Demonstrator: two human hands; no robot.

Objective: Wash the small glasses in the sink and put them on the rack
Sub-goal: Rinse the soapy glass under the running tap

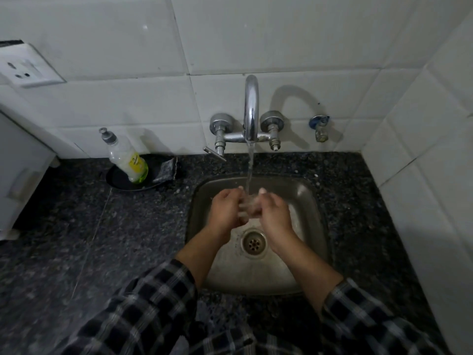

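Observation:
A small clear glass [249, 205] is held between both hands over the steel sink [305, 198], right under the running stream from the chrome tap [251, 108]. My left hand [226, 208] grips its left side and my right hand [273, 210] grips its right side. The glass is blurred and partly hidden by my fingers. The drain [254, 242] lies just below my hands. No rack is in view.
A dish soap bottle [128, 157] and a scrub pad [167, 167] sit in a black dish [115, 179] at the back left of the dark granite counter [102, 239]. White tiled walls stand behind and at the right. A white appliance [18, 172] stands at far left.

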